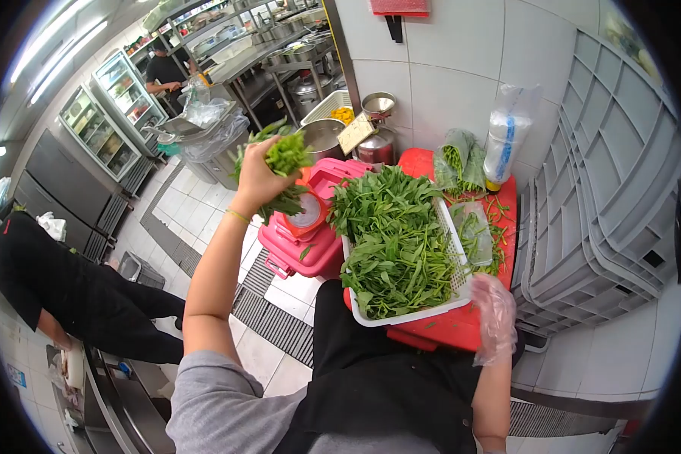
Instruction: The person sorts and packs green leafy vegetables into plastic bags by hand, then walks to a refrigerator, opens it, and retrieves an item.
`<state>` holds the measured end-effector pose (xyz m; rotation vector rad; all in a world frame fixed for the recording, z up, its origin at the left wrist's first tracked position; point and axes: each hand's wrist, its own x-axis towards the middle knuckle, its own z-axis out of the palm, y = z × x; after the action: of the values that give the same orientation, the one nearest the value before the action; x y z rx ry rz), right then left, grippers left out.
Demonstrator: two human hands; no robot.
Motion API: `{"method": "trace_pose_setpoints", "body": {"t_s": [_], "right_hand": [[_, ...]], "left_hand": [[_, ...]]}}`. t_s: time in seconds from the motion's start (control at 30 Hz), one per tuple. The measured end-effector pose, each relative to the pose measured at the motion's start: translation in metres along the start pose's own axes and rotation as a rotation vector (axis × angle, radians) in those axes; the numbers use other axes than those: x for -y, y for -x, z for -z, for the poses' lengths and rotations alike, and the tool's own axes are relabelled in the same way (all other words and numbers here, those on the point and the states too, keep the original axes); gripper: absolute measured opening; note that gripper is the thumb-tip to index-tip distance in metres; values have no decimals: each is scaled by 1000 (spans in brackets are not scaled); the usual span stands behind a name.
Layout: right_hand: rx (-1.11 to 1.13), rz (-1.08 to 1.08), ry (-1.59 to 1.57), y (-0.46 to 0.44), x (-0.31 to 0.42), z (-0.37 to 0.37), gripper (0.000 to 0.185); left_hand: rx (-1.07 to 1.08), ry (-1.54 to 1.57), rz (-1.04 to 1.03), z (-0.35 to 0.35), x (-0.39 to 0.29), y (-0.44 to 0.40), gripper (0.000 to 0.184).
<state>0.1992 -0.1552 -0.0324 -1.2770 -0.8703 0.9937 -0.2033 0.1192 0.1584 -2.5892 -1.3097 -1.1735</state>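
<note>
My left hand (261,181), bare with a yellow band at the wrist, is closed around a bunch of leafy greens (287,155). It holds them up over an orange dial scale (307,213), and the stems point away from me. In front of my lap a white plastic basket (452,234) is heaped with loose long-leafed greens (393,242). My right hand (495,314), in a clear plastic glove, is beside the basket's near right corner. The loose glove and blur hide its fingers, so I cannot tell if it grips the rim.
Pink lidded boxes (310,253) stand under the scale. On the red surface (499,250) lie bagged greens (461,163), plastic bags and scattered stems. Grey crates (605,204) rise at the right. One person (76,272) bends at the left; another (166,72) stands far back.
</note>
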Motion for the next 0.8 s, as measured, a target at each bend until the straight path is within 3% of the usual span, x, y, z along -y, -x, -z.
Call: {"method": "trace_pose_setpoints", "body": {"t_s": [0.03,0.1,0.17,0.23,0.3,0.37,0.4,0.43,0.53,0.63,0.67,0.8], "right_hand": [[146,22,-339,-9,-11,-10,52],[524,-118,-710,-15,23,-50,79],[878,-300,-827,-23,39,-81,104],[958,-526,-956,-15,50,-109,115],[719,-636,-974,-7,31,-116,115],[788,-500,-813,5,31,-113,106],[733,-533,-750,16,41,-109,103],[773,-562,-843,20,24,-109,85],[707,-532,-664,39,4,-102,82],[620,-420,-365,41,3,-88,78],[612,-399,-299,40,2,-88,77],[570,-304,-96,27,10,-85,73]], "left_hand": [[-63,-51,-174,-3,-17,5,57],[90,49,-366,-9,-63,14,54],[198,139,-598,-22,-112,28,43],[338,213,-784,-41,-142,47,39],[366,252,-996,-65,-159,70,29],[313,105,-1140,-79,-164,92,26],[319,145,-1131,-83,-161,98,25],[346,200,-1157,-91,-154,104,26],[310,229,-1340,-100,-157,109,27],[392,188,-1433,-94,-171,105,59],[453,159,-1418,-90,-174,104,78],[437,240,-1487,-79,-186,84,81]]}}
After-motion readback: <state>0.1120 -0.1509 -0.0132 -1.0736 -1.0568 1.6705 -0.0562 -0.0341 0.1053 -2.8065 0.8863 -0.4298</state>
